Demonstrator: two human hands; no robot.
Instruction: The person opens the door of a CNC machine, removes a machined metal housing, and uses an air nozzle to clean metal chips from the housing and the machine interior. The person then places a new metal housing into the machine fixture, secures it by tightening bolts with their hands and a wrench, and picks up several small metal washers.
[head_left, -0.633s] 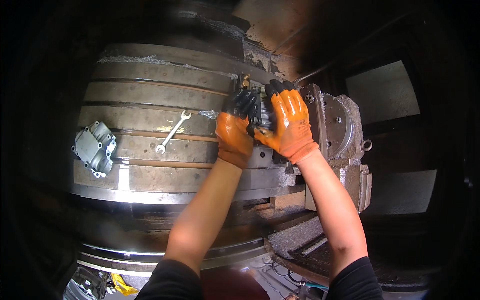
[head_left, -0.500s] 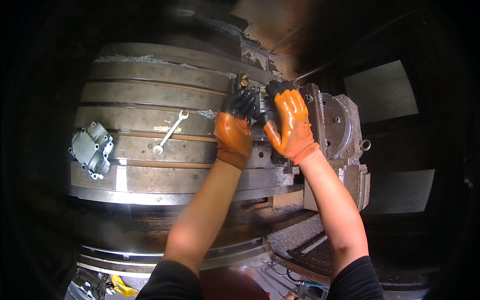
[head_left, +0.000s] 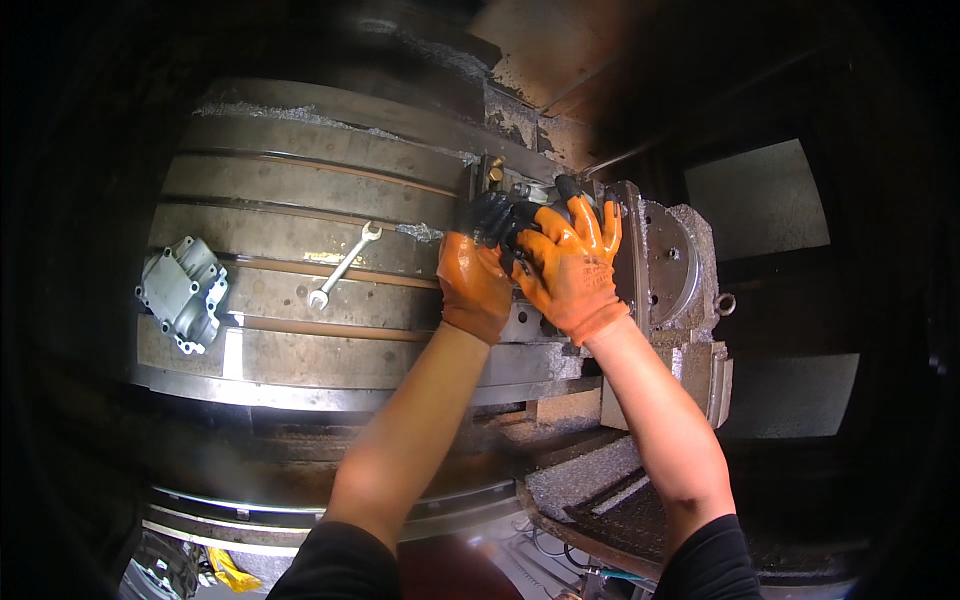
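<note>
Left hand: an orange glove with black fingers is worn on the left hand (head_left: 474, 280); its fingers are curled against the dark fixture (head_left: 484, 182), but whether anything is grasped cannot be told, as the fingertips are hidden.
Right hand: the right hand (head_left: 572, 262) is gloved likewise and held palm down just beside the left, its outer fingers spread and its thumb side turned toward the left hand's fingers; whether anything is pinched there cannot be made out.
Fixture: it is set near the right end of the slotted table (head_left: 270, 182) and is largely covered by both hands; a brass fitting (head_left: 496, 173) is seen upright at its far end.
Silver part: a silver metal part (head_left: 537, 192) is glimpsed at the fixture, beyond the fingers and mostly hidden by them.
Wrench: a double open-ended wrench (head_left: 345, 266) is laid slantwise on the table, left of the left hand and well apart from it.
Casting: a grey metal casting (head_left: 184, 292) with bolt lugs is rested near the table's left edge.
Chips: a small heap of metal chips (head_left: 420, 232) is left between wrench and left hand.
Rotary unit: a round faceplate (head_left: 672, 255) is mounted right of the right hand, with a ring bolt (head_left: 725, 304) fixed beyond it.
</note>
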